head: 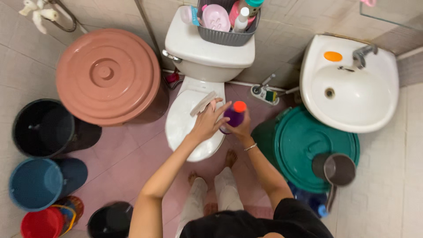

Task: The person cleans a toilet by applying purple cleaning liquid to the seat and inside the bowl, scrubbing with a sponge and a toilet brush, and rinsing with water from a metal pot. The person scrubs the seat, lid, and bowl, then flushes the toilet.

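- At far left we see three buckets on the floor: a black bucket [43, 128], a blue bucket [37, 183] and a red bucket [42, 222]. We cannot tell what, if anything, is in them.
- Beside them stands a big bin under a brown lid [107, 75], and near the bottom edge a small black pail [110, 220].
- In the middle is the toilet [194, 119], its lid down. On its tank a grey basket [227, 35] holds a pink soap dish [216, 17] and a few bottles.
- Our left hand [207, 123] lies over the toilet lid, fingers curled around a pale scrub pad [202, 103] that sticks out past the fingertips.
- Our right hand [241, 130] is just beside it, wrapped around a purple bottle [233, 117] with an orange cap, held upright above the lid's right edge.
- On the floor behind is a small brush holder [264, 93].
- To the right stands a bin with a green lid [308, 145]; a dark ladle [335, 169] rests on it.
- At far right is the sink [352, 88], basin empty, with an orange soap [332, 56] by the tap [363, 53].
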